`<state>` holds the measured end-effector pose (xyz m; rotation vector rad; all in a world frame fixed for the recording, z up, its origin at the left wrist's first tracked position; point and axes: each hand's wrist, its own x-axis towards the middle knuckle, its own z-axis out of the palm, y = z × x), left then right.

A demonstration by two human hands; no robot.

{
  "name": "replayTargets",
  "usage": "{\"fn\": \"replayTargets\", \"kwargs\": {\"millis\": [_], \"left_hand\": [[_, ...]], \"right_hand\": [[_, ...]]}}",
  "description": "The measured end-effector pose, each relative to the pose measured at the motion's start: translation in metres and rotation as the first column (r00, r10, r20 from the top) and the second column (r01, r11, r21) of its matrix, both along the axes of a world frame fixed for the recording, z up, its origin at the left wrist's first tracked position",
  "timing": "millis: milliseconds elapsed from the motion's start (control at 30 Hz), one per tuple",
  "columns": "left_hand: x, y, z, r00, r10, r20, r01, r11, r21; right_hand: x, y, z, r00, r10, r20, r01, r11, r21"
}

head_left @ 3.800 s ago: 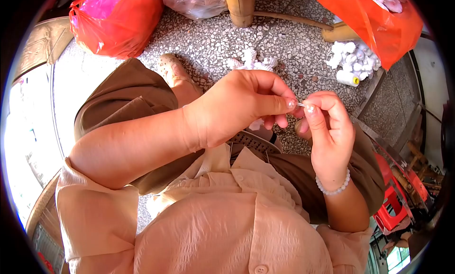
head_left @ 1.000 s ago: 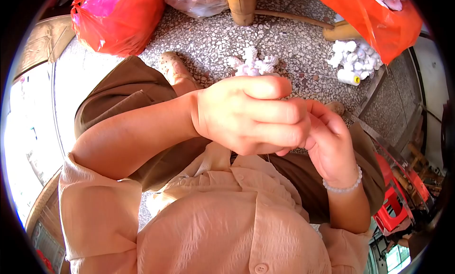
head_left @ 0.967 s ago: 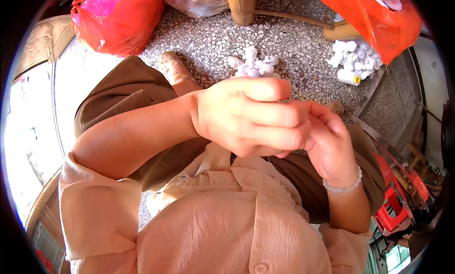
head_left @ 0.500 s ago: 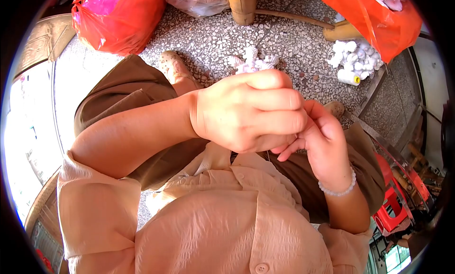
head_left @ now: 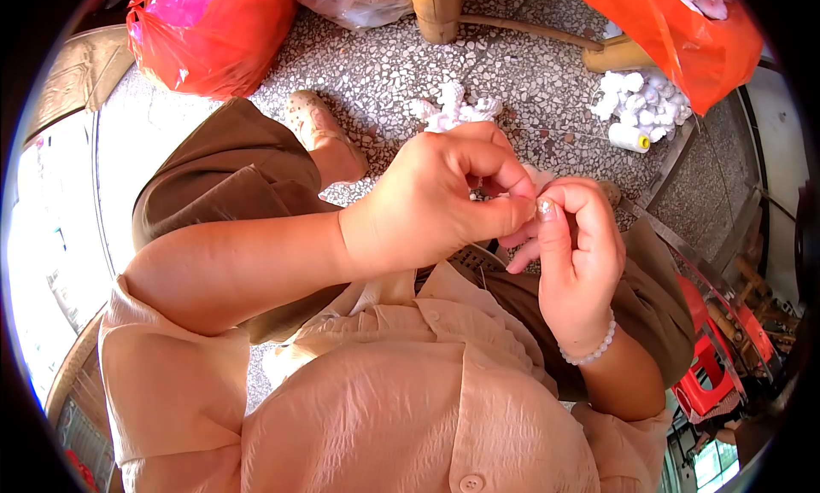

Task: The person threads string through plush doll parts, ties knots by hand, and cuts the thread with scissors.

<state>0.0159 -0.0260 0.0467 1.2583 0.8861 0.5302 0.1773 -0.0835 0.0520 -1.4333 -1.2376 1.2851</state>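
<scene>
My left hand (head_left: 436, 198) reaches in from the left, back up, thumb and forefinger pinched together. Right against it, my right hand (head_left: 576, 237), with a beaded bracelet (head_left: 589, 348) at the wrist, has its thumb and forefinger closed too. The fingertips of both hands meet over my lap. A small pale pinkish-white piece (head_left: 539, 178) shows just behind the fingertips; its kind cannot be made out, and the fingers hide most of it. Beyond my hands, a white knobbly fabric piece (head_left: 453, 109) lies on the floor.
A white thread spool (head_left: 628, 138) lies beside a heap of white knobbly pieces (head_left: 649, 105). Red plastic bags stand at upper left (head_left: 213, 45) and upper right (head_left: 692, 45). A bamboo leg (head_left: 436, 11) rises at the top. A red stool (head_left: 705, 378) is at right.
My left hand has turned and drawn back slightly, so its thumb and forefinger now show. My right hand has shifted a little left, and the pale piece has come into sight.
</scene>
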Motion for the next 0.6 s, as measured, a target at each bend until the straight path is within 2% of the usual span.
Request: {"fn": "replayTargets", "kwargs": {"millis": [100,200,367,500,600], "left_hand": [[-0.0018,0.0000,-0.0033,0.989,0.042,0.142,0.013,0.929,-0.370],[-0.0027,0.0040,0.0028,0.991,0.043,0.130,0.046,0.789,-0.613],[-0.0041,-0.0012,-0.0033,0.966,0.167,0.199,0.025,0.701,-0.712],[-0.0071,-0.0021,-0.0059,0.927,0.251,0.278,0.059,0.636,-0.769],[-0.0076,0.0013,-0.0033,0.935,0.255,0.245,0.050,0.592,-0.805]], "right_hand": [[0.0020,-0.0005,0.0002,0.997,0.051,0.057,-0.053,0.998,0.039],[0.0062,-0.0015,-0.0035,0.978,0.081,0.193,-0.108,0.985,0.137],[0.0035,-0.0010,0.0009,0.917,0.003,0.398,-0.124,0.952,0.279],[0.0028,-0.0012,0.0009,0.881,-0.016,0.473,-0.174,0.918,0.356],[0.0029,-0.0017,0.0007,0.860,-0.025,0.509,-0.197,0.904,0.378]]}}
